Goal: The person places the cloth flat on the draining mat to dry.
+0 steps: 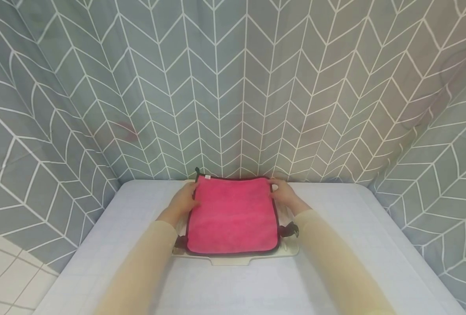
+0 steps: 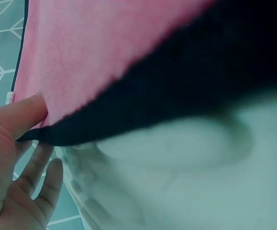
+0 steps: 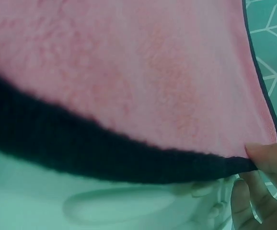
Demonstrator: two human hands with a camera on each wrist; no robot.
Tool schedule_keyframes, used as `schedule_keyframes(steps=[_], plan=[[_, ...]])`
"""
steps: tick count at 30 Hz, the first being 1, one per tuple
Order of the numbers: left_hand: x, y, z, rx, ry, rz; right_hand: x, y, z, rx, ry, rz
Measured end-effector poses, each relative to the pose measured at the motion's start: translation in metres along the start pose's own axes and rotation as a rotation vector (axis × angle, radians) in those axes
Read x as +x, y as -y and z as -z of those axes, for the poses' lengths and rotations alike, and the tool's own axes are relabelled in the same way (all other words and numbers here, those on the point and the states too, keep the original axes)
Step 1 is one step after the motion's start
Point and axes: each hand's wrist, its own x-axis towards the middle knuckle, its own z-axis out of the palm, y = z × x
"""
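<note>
A bright pink fleecy cloth (image 1: pixel 233 214) with black edging is held spread over a cream plastic tray-like piece (image 1: pixel 230 261). A small dark loop (image 1: pixel 197 169) and a white tag (image 1: pixel 207 177) are at its far left corner. My left hand (image 1: pixel 182 200) pinches the cloth's left edge, thumb on top and fingers beneath, as the left wrist view shows. On the opposite edge, my right hand (image 1: pixel 287 195) pinches near the far right corner, thumb above. Both wrist views show the cloth raised over the pale plastic, which has oval recesses. Most of the plastic piece is hidden under the cloth.
Black straps or clips (image 1: pixel 289 229) stick out on both sides of the cloth. A white-covered table (image 1: pixel 335 205) carries everything. Grey chevron-patterned curtains (image 1: pixel 233 87) hang behind and at both sides. Pale floor tiles (image 1: pixel 5 275) show at lower left.
</note>
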Motion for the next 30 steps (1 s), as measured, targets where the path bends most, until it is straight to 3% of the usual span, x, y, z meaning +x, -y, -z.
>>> schedule_keyframes(steps=[8, 16, 22, 25, 30], plan=[[-0.004, -0.008, 0.002, 0.047, 0.004, 0.030, 0.004, -0.006, -0.006, -0.028, 0.016, 0.013], [-0.006, -0.008, 0.001, 0.100, 0.043, 0.072, 0.005, -0.008, -0.011, -0.111, 0.046, 0.077], [-0.009, -0.012, 0.004, 0.066, 0.089, 0.119, 0.007, -0.008, -0.009, -0.187, 0.097, 0.120], [-0.011, -0.012, 0.007, 0.054, 0.113, 0.119, 0.006, -0.006, -0.006, -0.192, 0.124, 0.136], [-0.013, -0.014, 0.013, 0.114, 0.166, 0.079, 0.002, 0.003, 0.004, -0.216, 0.154, 0.173]])
